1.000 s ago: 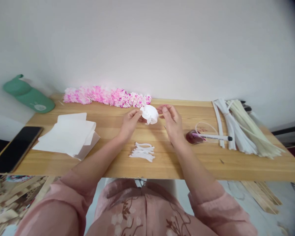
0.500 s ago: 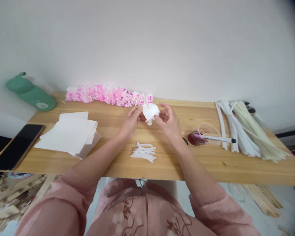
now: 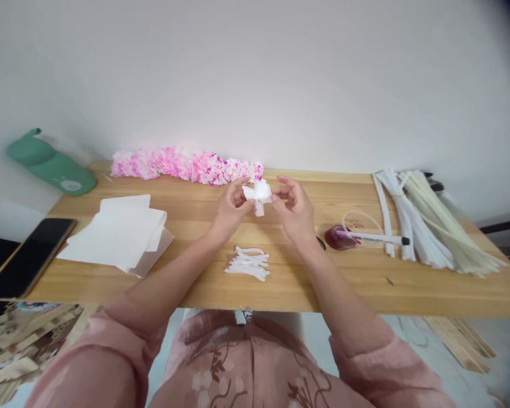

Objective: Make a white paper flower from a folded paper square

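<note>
A small white paper flower with several petal-like flaps is held between my two hands above the middle of the table. My left hand pinches its left flap between thumb and fingers. On the opposite side, my right hand has thumb and fingertips closed on the right edge. Below the hands, a small pile of short white fuzzy strips lies on the wood. Behind them, a row of pink and white ruffled flowers runs along the wall.
White paper sheets, a black phone and a tilted green bottle are at the left. Rightward lie a jar of dark red liquid, a marker, white strip bundles and cream strips on the wooden table.
The white paper flower has been turned and its flaps now spread differently, with one pointing down toward me. My left fingers have shifted their hold to its left flap.
</note>
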The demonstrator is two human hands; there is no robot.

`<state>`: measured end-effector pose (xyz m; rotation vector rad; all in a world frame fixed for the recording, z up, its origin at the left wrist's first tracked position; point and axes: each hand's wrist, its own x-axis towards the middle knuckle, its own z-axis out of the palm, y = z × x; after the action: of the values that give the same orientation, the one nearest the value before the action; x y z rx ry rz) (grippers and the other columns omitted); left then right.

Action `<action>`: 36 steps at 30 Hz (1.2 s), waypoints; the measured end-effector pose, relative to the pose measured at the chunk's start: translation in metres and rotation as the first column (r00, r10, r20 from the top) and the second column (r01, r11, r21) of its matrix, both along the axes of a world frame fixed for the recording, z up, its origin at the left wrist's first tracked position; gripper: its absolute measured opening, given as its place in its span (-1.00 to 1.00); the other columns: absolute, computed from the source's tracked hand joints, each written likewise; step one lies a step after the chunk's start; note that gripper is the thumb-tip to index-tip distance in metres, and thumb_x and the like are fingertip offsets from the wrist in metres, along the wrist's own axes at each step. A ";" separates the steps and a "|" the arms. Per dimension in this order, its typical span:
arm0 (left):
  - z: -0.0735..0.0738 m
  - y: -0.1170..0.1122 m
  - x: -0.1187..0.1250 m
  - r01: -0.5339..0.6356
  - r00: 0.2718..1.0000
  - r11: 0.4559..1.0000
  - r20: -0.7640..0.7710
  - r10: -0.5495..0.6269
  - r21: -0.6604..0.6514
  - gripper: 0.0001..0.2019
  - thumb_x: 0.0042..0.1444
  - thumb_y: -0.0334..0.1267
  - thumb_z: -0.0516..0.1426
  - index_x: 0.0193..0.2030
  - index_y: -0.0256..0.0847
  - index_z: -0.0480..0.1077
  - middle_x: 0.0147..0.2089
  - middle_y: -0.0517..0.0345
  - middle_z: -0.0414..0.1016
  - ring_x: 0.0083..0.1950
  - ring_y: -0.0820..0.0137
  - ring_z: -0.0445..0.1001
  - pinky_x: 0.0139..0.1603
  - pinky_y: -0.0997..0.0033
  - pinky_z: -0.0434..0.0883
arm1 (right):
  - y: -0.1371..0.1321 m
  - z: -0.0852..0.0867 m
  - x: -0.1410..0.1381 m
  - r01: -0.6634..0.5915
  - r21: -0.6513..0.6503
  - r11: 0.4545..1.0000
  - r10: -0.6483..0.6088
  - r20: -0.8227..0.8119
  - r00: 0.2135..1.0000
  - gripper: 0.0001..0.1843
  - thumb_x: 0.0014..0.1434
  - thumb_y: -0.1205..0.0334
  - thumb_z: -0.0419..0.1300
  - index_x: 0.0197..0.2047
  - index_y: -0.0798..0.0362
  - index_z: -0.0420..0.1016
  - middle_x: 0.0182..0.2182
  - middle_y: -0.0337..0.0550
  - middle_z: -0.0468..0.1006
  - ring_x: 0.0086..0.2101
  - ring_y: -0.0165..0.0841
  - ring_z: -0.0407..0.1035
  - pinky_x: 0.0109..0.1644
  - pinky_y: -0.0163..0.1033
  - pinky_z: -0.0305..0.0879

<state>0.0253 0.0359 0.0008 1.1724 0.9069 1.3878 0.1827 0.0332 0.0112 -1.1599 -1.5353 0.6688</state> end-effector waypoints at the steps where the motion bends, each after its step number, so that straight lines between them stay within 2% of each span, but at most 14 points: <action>1: 0.002 0.000 -0.001 -0.009 1.000 1.000 0.011 0.009 -0.014 -0.49 -0.02 -0.35 0.24 0.11 -0.18 0.27 -0.24 0.17 0.49 -0.37 0.50 0.44 -0.26 0.44 0.43 | -0.002 0.002 0.000 0.024 0.061 0.998 -0.028 0.071 0.997 -0.61 0.19 0.20 0.15 0.10 -0.05 0.36 -0.14 -0.11 0.57 -0.18 -0.28 0.47 -0.17 -0.15 0.42; 3: 0.006 -0.002 -0.002 -0.016 1.000 0.999 0.025 0.017 -0.036 -0.51 -0.02 -0.38 0.24 0.09 -0.19 0.27 -0.28 0.21 0.48 -0.39 0.52 0.43 -0.26 0.47 0.43 | -0.005 0.005 0.001 -0.007 0.212 0.977 -0.047 0.249 0.967 -0.68 0.22 0.21 0.15 0.05 -0.07 0.42 -0.05 -0.08 0.56 -0.06 -0.22 0.43 -0.06 -0.09 0.42; 5: 0.009 -0.003 -0.001 -0.011 0.999 0.999 0.031 0.012 -0.042 -0.52 -0.02 -0.40 0.23 0.08 -0.20 0.28 -0.32 0.23 0.48 -0.37 0.52 0.43 -0.27 0.49 0.42 | -0.007 0.006 0.002 -0.071 0.334 0.940 -0.079 0.415 0.906 -0.73 0.21 0.23 0.19 0.00 -0.07 0.47 0.03 -0.06 0.52 0.03 -0.17 0.37 0.08 0.00 0.35; 7: 0.010 -0.005 -0.001 0.001 0.999 0.999 0.036 0.001 -0.036 -0.52 -0.02 -0.41 0.24 0.08 -0.19 0.29 -0.33 0.23 0.48 -0.35 0.51 0.44 -0.26 0.49 0.41 | -0.006 0.006 0.003 -0.112 0.389 0.915 -0.117 0.521 0.846 -0.79 0.20 0.26 0.20 -0.07 -0.05 0.50 0.08 -0.05 0.48 0.06 -0.13 0.33 0.13 0.04 0.30; 9: 0.009 -0.004 -0.001 0.003 0.999 0.999 0.038 -0.002 -0.034 -0.52 -0.03 -0.40 0.25 0.07 -0.19 0.30 -0.33 0.23 0.49 -0.35 0.50 0.44 -0.27 0.49 0.41 | -0.005 0.005 0.004 -0.122 0.391 0.912 -0.134 0.566 0.814 -0.85 0.20 0.30 0.19 -0.16 -0.04 0.51 0.08 -0.05 0.47 0.04 -0.12 0.33 0.08 0.03 0.32; 13: 0.007 0.000 -0.004 -0.020 0.998 0.996 0.064 0.026 -0.091 -0.52 -0.04 -0.38 0.24 0.07 -0.21 0.30 -0.36 0.28 0.47 -0.40 0.53 0.42 -0.28 0.50 0.41 | -0.002 0.007 0.008 -0.128 0.392 0.911 -0.134 0.575 0.807 -0.88 0.20 0.35 0.17 -0.24 -0.03 0.51 0.02 -0.07 0.51 -0.01 -0.13 0.34 0.05 0.02 0.33; 19: 0.008 0.000 -0.005 -0.005 0.992 0.990 0.123 0.023 -0.141 -0.53 -0.05 -0.38 0.27 0.05 -0.21 0.31 -0.38 0.31 0.46 -0.40 0.54 0.45 -0.24 0.49 0.44 | -0.009 0.019 0.006 -0.089 0.489 0.868 -0.215 0.530 0.820 -0.83 0.28 0.27 0.11 -0.12 -0.02 0.52 -0.06 -0.08 0.58 -0.05 -0.20 0.38 0.03 -0.06 0.25; 23: 0.012 -0.004 -0.003 0.012 0.990 0.984 0.139 0.013 -0.177 -0.59 -0.02 -0.41 0.23 0.02 -0.23 0.34 -0.48 0.35 0.43 -0.42 0.55 0.43 -0.20 0.46 0.47 | -0.011 0.018 0.001 -0.171 0.415 0.893 -0.142 0.622 0.770 -0.78 0.36 0.22 0.04 -0.15 -0.08 0.54 -0.23 -0.19 0.64 -0.19 -0.27 0.43 0.00 -0.08 0.15; 28: 0.016 -0.006 -0.005 0.011 0.994 0.977 0.109 0.013 -0.214 -0.60 0.05 -0.38 0.20 0.07 -0.24 0.34 -0.48 0.31 0.47 -0.42 0.51 0.47 -0.15 0.35 0.52 | -0.005 0.008 0.003 -0.174 0.322 0.930 -0.100 0.681 0.725 -0.77 0.36 0.15 0.05 -0.16 -0.09 0.54 -0.19 -0.18 0.65 -0.18 -0.23 0.41 -0.02 -0.06 0.10; 33: 0.018 -0.007 -0.008 0.039 0.991 0.959 0.136 -0.001 -0.279 -0.54 0.14 -0.30 0.16 0.20 -0.26 0.27 -0.42 0.22 0.52 -0.40 0.46 0.55 -0.19 0.38 0.52 | -0.003 0.006 0.004 -0.147 0.337 0.930 -0.131 0.678 0.724 -0.80 0.33 0.14 0.10 -0.20 -0.06 0.55 -0.23 -0.16 0.65 -0.19 -0.22 0.42 -0.02 -0.06 0.10; 36: 0.019 -0.008 -0.008 0.082 0.987 0.955 0.155 -0.039 -0.284 -0.49 0.19 -0.26 0.13 0.28 -0.25 0.20 -0.35 0.18 0.56 -0.37 0.42 0.59 -0.21 0.39 0.51 | -0.001 0.003 0.004 -0.103 0.344 0.933 -0.154 0.643 0.750 -0.82 0.30 0.18 0.12 -0.24 -0.04 0.55 -0.29 -0.16 0.65 -0.23 -0.23 0.44 -0.04 -0.07 0.13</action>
<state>0.0172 0.0280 0.0199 0.8564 0.9248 1.2262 0.1868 0.0320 0.0147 -1.1854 -2.1218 -0.1006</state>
